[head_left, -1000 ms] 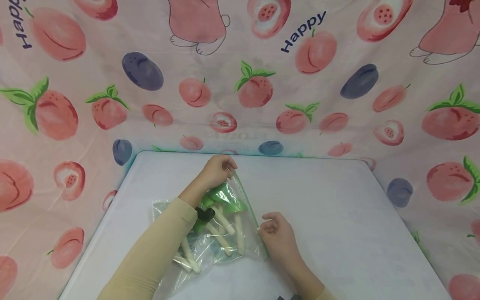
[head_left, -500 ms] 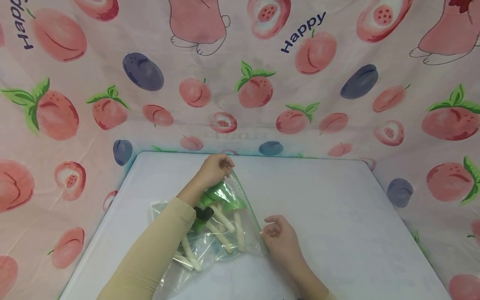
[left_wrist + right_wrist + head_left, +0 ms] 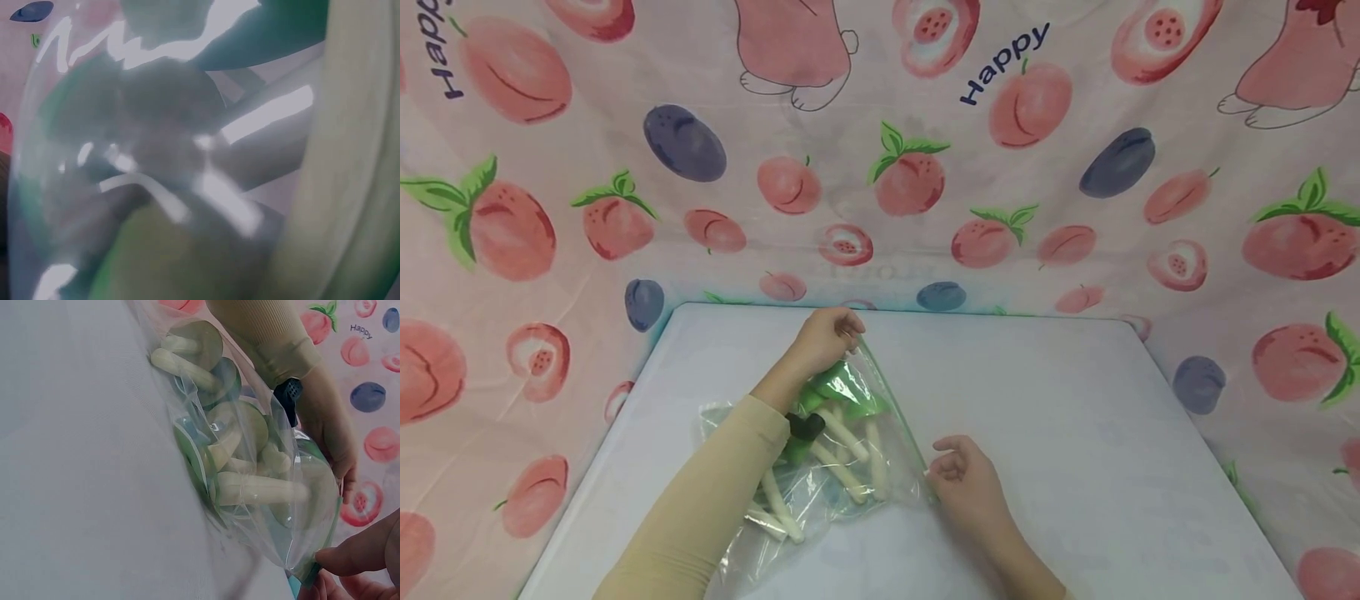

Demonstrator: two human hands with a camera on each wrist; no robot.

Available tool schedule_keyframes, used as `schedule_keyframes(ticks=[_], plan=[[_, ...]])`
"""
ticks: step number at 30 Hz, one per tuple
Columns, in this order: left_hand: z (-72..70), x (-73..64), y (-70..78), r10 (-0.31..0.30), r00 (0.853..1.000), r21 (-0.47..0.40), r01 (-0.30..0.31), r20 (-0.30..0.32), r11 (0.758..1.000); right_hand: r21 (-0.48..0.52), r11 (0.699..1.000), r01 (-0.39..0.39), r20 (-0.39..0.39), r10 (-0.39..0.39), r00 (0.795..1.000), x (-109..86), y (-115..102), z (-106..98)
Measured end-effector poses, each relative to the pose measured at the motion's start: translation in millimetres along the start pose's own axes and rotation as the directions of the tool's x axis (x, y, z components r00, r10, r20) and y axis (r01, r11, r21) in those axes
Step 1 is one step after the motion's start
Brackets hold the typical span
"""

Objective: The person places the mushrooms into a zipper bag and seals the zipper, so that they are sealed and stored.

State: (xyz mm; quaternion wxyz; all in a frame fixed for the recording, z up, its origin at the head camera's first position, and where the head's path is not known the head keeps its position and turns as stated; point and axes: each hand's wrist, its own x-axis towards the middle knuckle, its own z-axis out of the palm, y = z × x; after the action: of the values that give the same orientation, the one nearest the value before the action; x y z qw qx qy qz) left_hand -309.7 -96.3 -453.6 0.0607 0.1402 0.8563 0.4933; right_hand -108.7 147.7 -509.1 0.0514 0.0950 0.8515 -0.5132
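A clear zip bag (image 3: 904,477) with a green zip strip (image 3: 891,400) is held up slantwise over the white table. Inside lie several items with green rounded heads and thick off-white stems (image 3: 259,489). My left hand (image 3: 827,340) pinches the far end of the strip. At its near end, my right hand (image 3: 972,485) pinches the strip between thumb (image 3: 359,550) and forefinger. The left forearm hides part of the bag in the head view. Shiny, blurred bag plastic (image 3: 162,119) fills most of the left wrist view; whether the zip is sealed cannot be made out.
The white table (image 3: 1075,433) extends to the right of the bag. A pink fruit-print cloth (image 3: 850,167) rises behind it and at both sides. A black wrist camera (image 3: 806,426) sits on the left wrist.
My right hand has moved slightly right and toward me along with the strip's near end. The left hand has shifted a little left, and the bag has moved slightly with it.
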Motion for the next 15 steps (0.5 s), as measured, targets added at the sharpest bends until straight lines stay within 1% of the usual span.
schedule_keyframes(ticks=[3, 10, 15], plan=[[-0.3, -0.1, -0.3, 0.001, 1.0, -0.003, -0.001, -0.006, 1.0, -0.004, 1.0, 0.014, 0.002, -0.014, 1.0, -1.0, 1.7, -1.3], [-0.4, -1.1, 0.4, -0.015, 1.0, -0.018, 0.014, -0.01, 1.0, -0.019, 0.999, -0.033, -0.003, 0.033, 0.999, -1.4, 3.7, -2.2], [-0.7, -1.5, 0.1, -0.018, 1.0, -0.035, 0.018, -0.012, 0.999, -0.013, 0.999, -0.043, -0.001, 0.043, 0.999, -2.5, 4.9, -3.5]])
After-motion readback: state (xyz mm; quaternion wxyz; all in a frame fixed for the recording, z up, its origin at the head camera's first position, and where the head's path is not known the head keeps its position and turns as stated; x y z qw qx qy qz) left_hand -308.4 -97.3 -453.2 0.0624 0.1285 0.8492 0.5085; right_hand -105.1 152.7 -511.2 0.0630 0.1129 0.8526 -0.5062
